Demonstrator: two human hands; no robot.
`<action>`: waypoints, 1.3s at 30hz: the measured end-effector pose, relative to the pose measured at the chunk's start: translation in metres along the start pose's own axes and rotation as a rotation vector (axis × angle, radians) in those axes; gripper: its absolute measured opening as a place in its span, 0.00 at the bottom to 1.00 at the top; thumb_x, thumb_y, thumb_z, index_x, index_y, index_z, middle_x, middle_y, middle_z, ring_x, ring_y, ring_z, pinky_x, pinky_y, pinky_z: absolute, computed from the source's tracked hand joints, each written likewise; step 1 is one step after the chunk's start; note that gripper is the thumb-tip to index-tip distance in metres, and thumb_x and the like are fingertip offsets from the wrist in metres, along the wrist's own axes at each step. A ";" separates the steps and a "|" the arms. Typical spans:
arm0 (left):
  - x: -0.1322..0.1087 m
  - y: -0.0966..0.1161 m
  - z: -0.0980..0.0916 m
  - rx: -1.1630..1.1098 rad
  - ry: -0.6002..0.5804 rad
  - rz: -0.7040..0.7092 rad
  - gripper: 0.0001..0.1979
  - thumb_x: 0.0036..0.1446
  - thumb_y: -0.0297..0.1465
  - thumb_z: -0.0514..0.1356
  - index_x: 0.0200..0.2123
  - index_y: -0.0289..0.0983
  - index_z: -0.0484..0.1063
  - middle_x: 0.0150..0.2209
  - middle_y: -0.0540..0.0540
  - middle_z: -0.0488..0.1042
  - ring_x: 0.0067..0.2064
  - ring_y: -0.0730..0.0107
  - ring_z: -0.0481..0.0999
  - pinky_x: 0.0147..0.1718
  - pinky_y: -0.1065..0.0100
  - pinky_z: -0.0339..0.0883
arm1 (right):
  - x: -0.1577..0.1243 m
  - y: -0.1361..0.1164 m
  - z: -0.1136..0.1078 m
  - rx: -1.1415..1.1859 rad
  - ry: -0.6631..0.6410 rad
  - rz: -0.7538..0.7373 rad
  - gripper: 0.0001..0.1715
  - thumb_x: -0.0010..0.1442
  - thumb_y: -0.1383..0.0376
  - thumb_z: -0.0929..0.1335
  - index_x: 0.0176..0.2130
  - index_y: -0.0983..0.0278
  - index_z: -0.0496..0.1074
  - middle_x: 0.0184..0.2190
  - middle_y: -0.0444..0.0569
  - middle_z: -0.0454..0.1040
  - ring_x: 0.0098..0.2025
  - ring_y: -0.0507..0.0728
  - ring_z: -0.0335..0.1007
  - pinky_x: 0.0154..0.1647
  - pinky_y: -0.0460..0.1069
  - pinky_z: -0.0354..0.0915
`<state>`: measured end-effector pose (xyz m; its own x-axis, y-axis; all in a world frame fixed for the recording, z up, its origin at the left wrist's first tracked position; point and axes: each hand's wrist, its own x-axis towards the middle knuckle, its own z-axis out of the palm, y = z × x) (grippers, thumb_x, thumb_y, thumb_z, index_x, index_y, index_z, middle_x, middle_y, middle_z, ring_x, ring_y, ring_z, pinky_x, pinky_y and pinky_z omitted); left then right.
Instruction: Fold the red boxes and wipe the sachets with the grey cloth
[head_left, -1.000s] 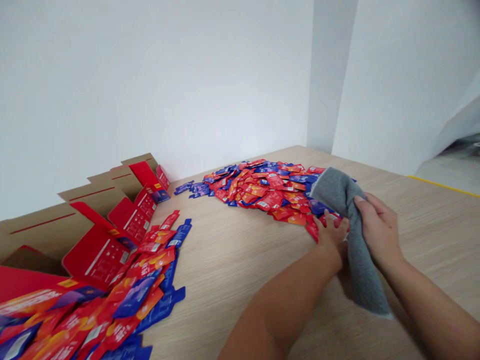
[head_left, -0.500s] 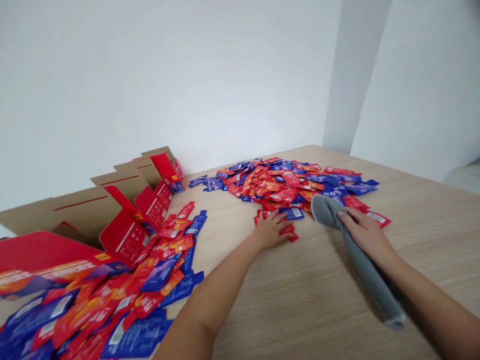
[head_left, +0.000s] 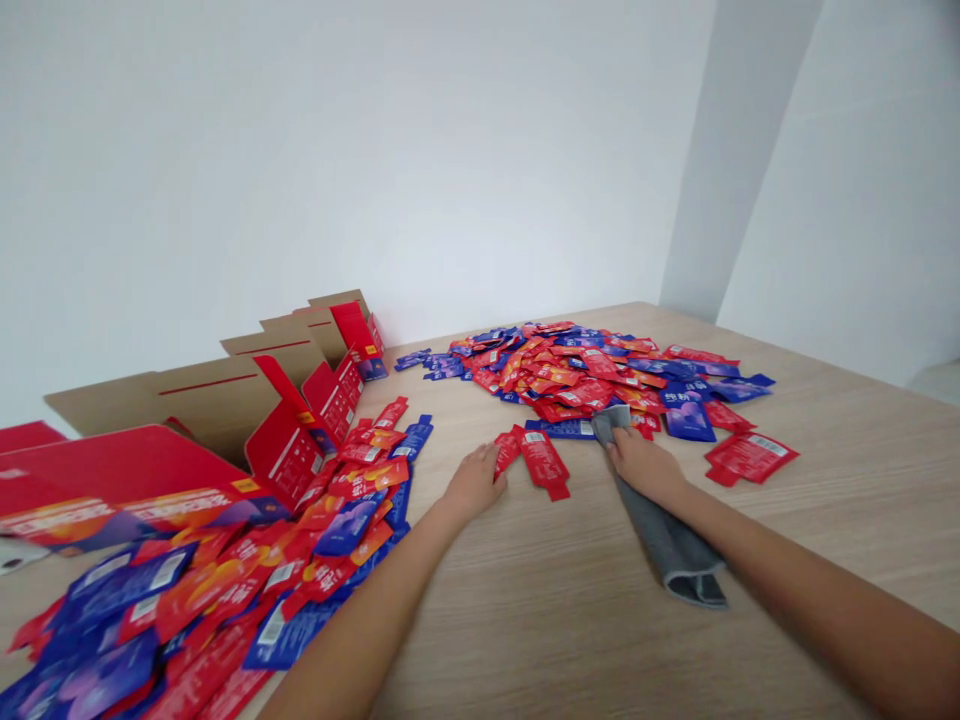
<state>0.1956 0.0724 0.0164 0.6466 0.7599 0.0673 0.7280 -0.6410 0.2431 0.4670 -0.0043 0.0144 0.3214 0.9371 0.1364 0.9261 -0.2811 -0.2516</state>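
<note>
My left hand (head_left: 474, 480) is closed on the edge of a small red sachet (head_left: 507, 451) at the middle of the table. Right beside that lies another red sachet (head_left: 543, 461), its barcode end toward the back. A folded grey cloth (head_left: 664, 535) is gripped near its far end by my right hand (head_left: 641, 462), and its loose end trails toward me on the wood. The cloth's tip touches the front of a big heap of red and blue sachets (head_left: 577, 370). A blue sachet (head_left: 559, 429) lies flat just left of the cloth tip.
Open red cardboard boxes (head_left: 135, 470) with brown flaps stand in a row at the left. Before them spreads a second pile of red and blue sachets (head_left: 247, 590). Loose red sachets (head_left: 752, 456) lie at the right on the wooden table (head_left: 525, 620). A white wall (head_left: 450, 150) rises behind.
My left hand has moved left from the heap's front edge and closed on a red sachet. My right hand has shifted left with the cloth. The view has turned slightly left.
</note>
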 end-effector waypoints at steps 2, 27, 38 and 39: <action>-0.021 0.003 -0.004 -0.035 0.010 0.018 0.26 0.53 0.27 0.52 0.56 0.31 0.59 0.58 0.36 0.63 0.59 0.61 0.61 0.58 0.59 0.53 | 0.007 -0.004 -0.004 0.056 0.009 0.013 0.17 0.63 0.67 0.55 0.44 0.69 0.68 0.41 0.59 0.72 0.42 0.60 0.71 0.37 0.50 0.64; -0.121 0.019 0.026 0.456 0.000 0.143 0.20 0.53 0.18 0.51 0.50 0.23 0.66 0.50 0.29 0.70 0.53 0.54 0.69 0.52 0.57 0.64 | -0.103 -0.148 0.009 -0.075 -0.276 -0.647 0.23 0.60 0.70 0.58 0.54 0.64 0.64 0.40 0.55 0.71 0.34 0.58 0.71 0.30 0.49 0.63; -0.117 0.000 0.002 -0.866 0.053 -0.415 0.18 0.60 0.39 0.44 0.34 0.35 0.69 0.21 0.46 0.74 0.23 0.62 0.75 0.23 0.64 0.70 | -0.063 -0.105 -0.017 0.086 -0.108 -0.421 0.21 0.65 0.68 0.54 0.54 0.69 0.62 0.47 0.57 0.70 0.46 0.57 0.68 0.45 0.49 0.62; -0.116 -0.001 0.006 -1.011 -0.006 -0.487 0.17 0.58 0.41 0.46 0.33 0.35 0.68 0.18 0.48 0.71 0.19 0.63 0.73 0.19 0.64 0.68 | -0.076 -0.115 -0.017 0.133 -0.083 -0.469 0.23 0.65 0.67 0.54 0.56 0.69 0.60 0.48 0.58 0.69 0.45 0.58 0.68 0.44 0.49 0.62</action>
<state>0.1210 -0.0153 0.0028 0.3466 0.9033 -0.2527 0.3857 0.1084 0.9163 0.3394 -0.0465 0.0489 -0.1462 0.9710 0.1891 0.9321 0.1992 -0.3024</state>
